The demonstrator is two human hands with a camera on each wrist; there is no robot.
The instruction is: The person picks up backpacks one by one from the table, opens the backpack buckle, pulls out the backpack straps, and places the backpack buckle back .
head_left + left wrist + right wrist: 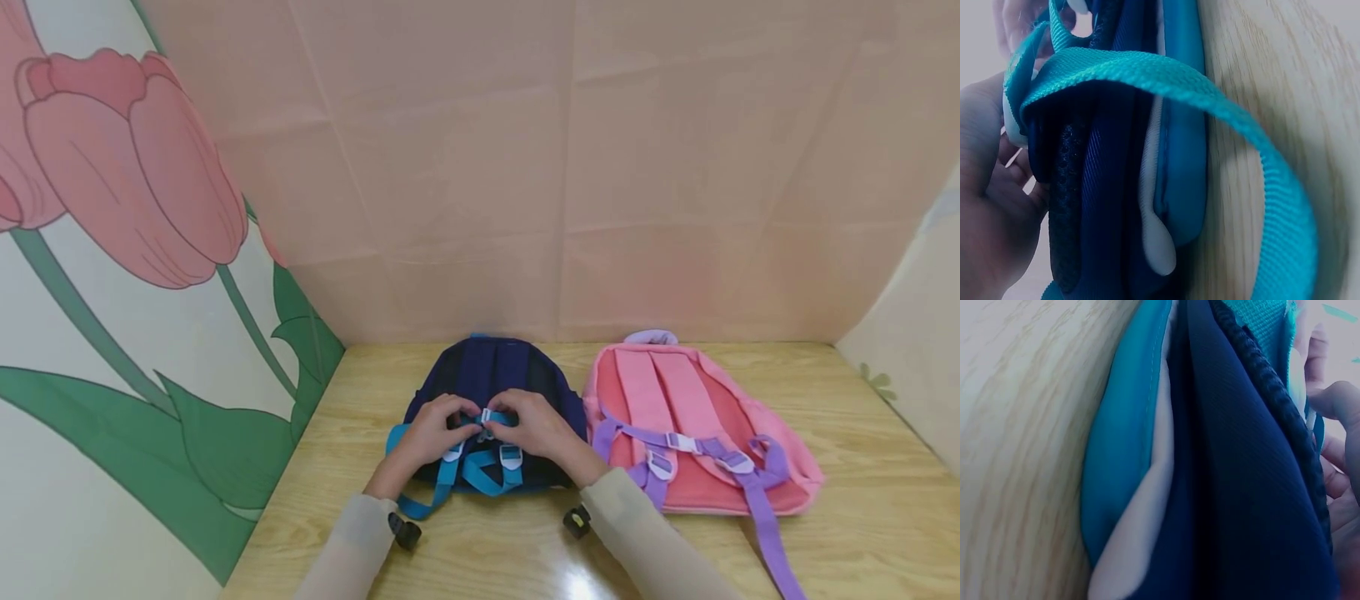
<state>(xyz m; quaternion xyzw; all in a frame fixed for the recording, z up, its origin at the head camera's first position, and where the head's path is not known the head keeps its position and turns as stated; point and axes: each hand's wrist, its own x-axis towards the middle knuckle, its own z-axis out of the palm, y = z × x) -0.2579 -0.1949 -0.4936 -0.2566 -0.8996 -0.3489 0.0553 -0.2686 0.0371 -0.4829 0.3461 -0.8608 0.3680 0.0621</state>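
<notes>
A navy backpack (pixel 495 357) lies on the table with its shoulder straps facing up. Over its middle, both hands meet at a small white buckle (pixel 486 415) on a blue chest strap. My left hand (pixel 433 427) pinches the buckle's left side, thumb below and fingers curled above. From the other side, my right hand (pixel 536 423) pinches the strap and buckle between thumb and fingers. In the left wrist view a loose turquoise strap (pixel 1141 67) loops across the bag's side. The right wrist view shows the bag's navy side (pixel 1235 456), with the fingertips partly hidden behind its edge.
To the right lies a pink backpack (pixel 652 375) with purple straps and a white buckle (pixel 681 442) across its front. One purple strap (pixel 768 533) trails toward the table's near edge. Behind the wooden table (pixel 495 554) stands a plain pinkish-tan backdrop (pixel 465 183); a tulip-patterned panel (pixel 135 167) is at left.
</notes>
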